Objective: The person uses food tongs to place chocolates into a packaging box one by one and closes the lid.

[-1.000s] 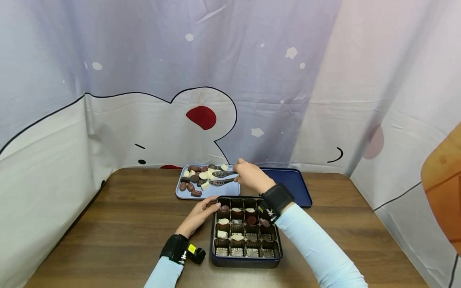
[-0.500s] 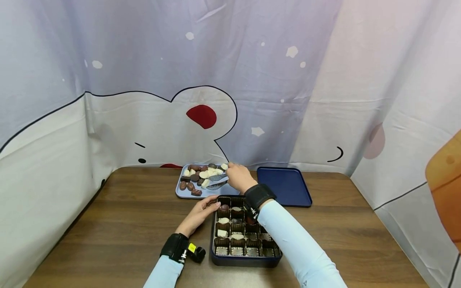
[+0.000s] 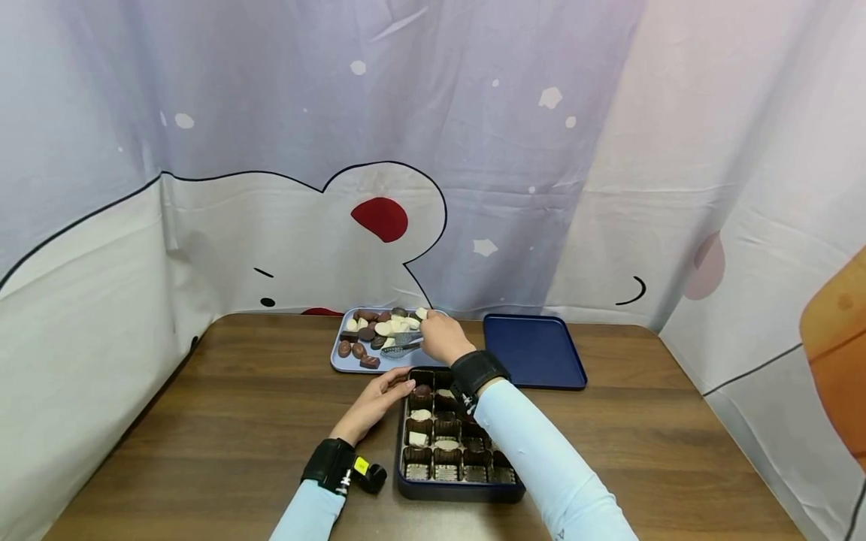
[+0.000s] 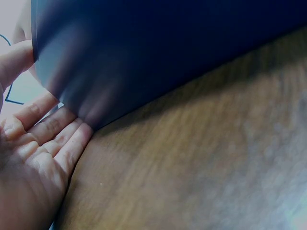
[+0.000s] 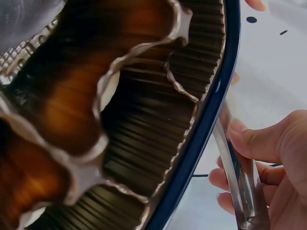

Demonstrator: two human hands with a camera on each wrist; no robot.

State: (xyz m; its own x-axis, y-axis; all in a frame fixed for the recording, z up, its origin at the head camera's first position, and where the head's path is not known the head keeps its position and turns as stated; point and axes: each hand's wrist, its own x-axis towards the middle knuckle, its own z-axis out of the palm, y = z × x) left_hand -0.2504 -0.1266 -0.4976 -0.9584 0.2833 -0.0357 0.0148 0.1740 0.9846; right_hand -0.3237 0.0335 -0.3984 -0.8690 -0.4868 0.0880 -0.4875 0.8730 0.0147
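Observation:
At the far left, a light blue tray [image 3: 346, 365] bears a pile of white, milk and dark chocolates. My right hand [image 3: 443, 338] grips metal tongs [image 5: 245, 191] whose perforated ends [image 3: 401, 350] reach over the tray at a white chocolate [image 3: 389, 343]; the tips stand slightly apart. Beneath the right forearm stands a dark blue box [image 3: 460, 492] with a divided insert, several compartments bearing chocolates. Part of it is hidden by the arm. My left hand [image 3: 375, 402] rests against the box's back left corner, thumb at the rim, fingertips along its side wall [image 4: 144, 52].
A dark blue tray or lid [image 3: 531, 349] lies at the back, right of the chocolates. The wooden table [image 3: 237, 421] ends at a patterned curtain [image 3: 501, 150] behind. A small black wrist camera [image 3: 370, 479] sits beside the box's left side.
My right hand has moved left with the tongs, deeper over the tray, and the tips have come closer to the chocolates. My left hand and the box have stayed in place.

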